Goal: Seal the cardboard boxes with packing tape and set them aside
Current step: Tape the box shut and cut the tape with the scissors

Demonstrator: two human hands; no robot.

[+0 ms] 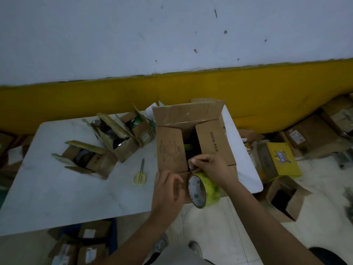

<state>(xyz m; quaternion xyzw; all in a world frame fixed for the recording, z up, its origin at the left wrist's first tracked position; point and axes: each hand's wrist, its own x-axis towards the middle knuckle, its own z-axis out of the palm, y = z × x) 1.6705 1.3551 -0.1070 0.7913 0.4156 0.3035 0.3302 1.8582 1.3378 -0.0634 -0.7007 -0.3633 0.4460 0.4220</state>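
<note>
Pinched the loose end of the tape roll with the right hand, at the near edge of the large box. Could not tell the grip of the blurred left hand beside the roll. Judged sealing barely begun: flaps open, three smaller boxes unsealed too. Beyond, scissors on a white table; white wall, yellow band.

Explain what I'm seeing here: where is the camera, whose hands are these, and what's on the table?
No machine here: a person works bare-handed, and the picture comes from a camera worn on their head, looking down. On the white table stands a large cardboard box, flaps open. The right hand pinches the top of a yellowish tape roll at the box's near edge. The left hand is blurred beside the roll; whether it grips anything is unclear. Yellow-handled scissors lie left of the box, and three smaller open boxes sit further left. More boxes lie on the floor.
</note>
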